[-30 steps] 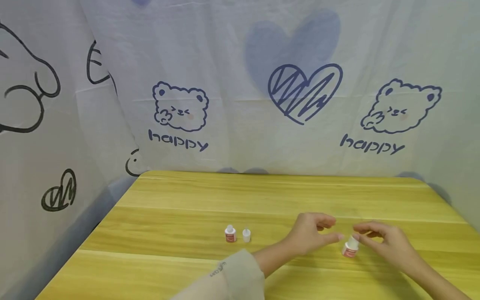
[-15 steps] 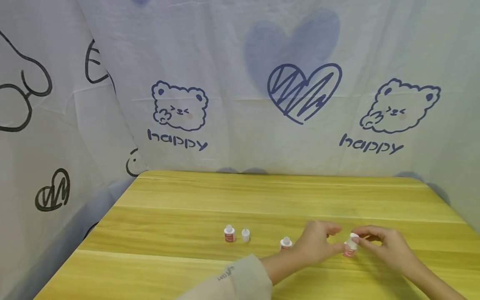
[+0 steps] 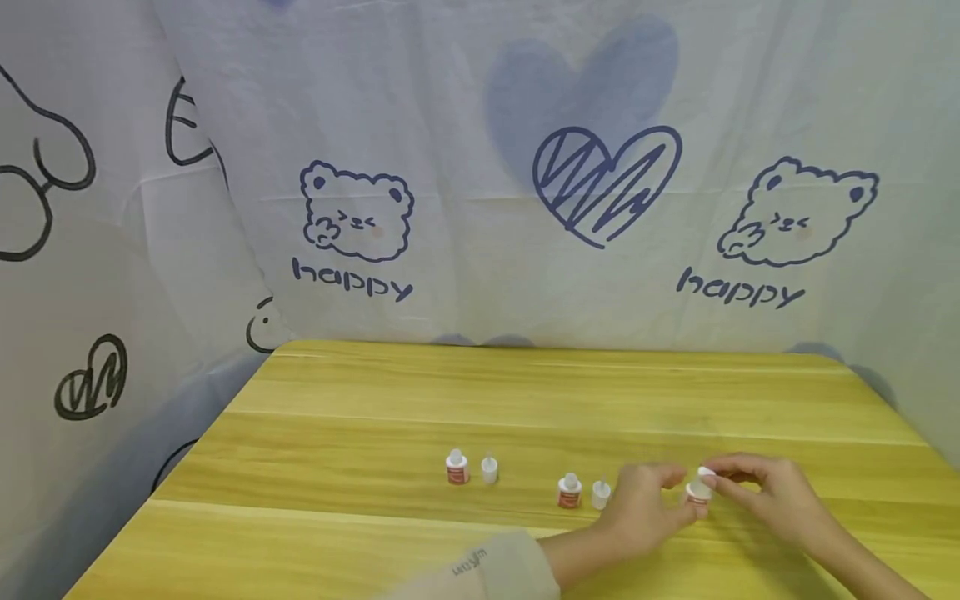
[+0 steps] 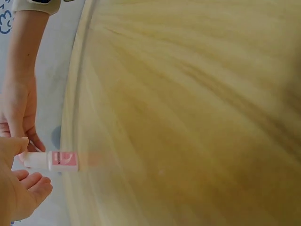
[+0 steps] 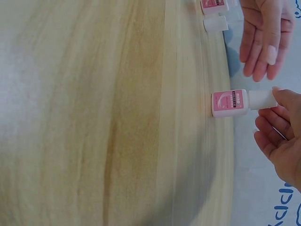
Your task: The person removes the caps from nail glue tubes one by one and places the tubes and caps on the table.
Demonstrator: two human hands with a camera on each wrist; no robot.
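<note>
Finding: left hand (image 3: pixel 641 510) lowered beside the small white bottle with a pink label (image 5: pixel 229 103)

Over the last second, as I watched, the left hand has come down nearer the person. Its thumb overlaps the bottle's lower part in the head view, yet the right wrist view shows a gap at the fingers; contact is unconfirmed. That grip is relaxed, with no hold on anything visible.

The right hand (image 3: pixel 772 493) has kept its place, its grip pinching the white cylindrical cap (image 5: pixel 262 100) at the bottle's top. Whether the cap is loosened, I cannot tell. The bottle stands on the yellow wood-grained surface (image 3: pixel 375 400), rightmost of three.

The left arm's shift exposes a second white cap (image 3: pixel 601 495) beside the middle white bottle with a translucent nozzle (image 3: pixel 569 492). Further left stand a matching bottle (image 3: pixel 457 468) and its cap (image 3: pixel 489 470).

Assessment: two bottles are uncapped; the lowered hand, in my judgement, brings both hands to the third.
</note>
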